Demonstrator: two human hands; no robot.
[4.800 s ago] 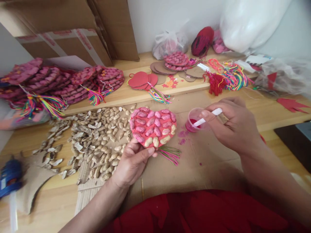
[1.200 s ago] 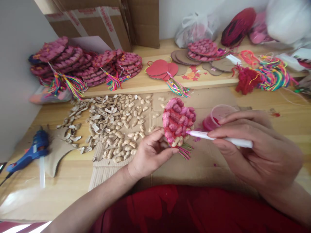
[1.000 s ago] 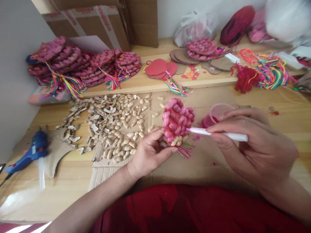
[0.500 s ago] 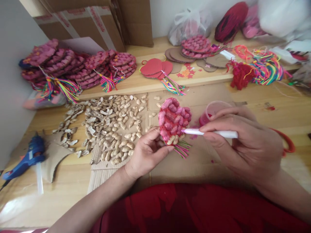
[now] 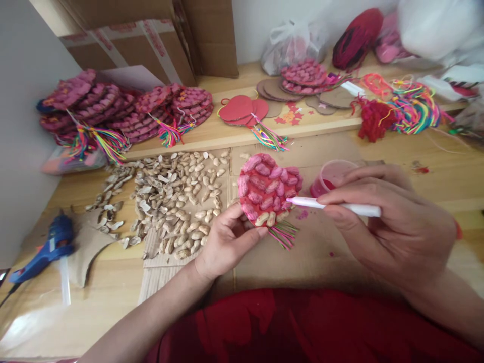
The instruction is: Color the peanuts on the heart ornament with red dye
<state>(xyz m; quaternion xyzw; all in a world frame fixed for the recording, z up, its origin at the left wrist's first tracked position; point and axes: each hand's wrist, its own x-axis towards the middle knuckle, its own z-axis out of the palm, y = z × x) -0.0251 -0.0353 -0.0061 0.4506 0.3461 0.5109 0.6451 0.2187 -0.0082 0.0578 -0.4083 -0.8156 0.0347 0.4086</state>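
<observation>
The left hand (image 5: 230, 239) pinches a pink peanut-covered heart (image 5: 271, 185) by its lower edge. The right hand (image 5: 397, 222) grips a white pen-like tool (image 5: 308, 202), tip at the heart.

There are two hands (image 5: 229, 243), one cup (image 5: 324, 182), one glue gun (image 5: 56, 246).

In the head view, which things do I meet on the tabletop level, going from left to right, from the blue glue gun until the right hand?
Blue glue gun → loose peanuts → peanut-covered heart → plastic cup → right hand.
</observation>
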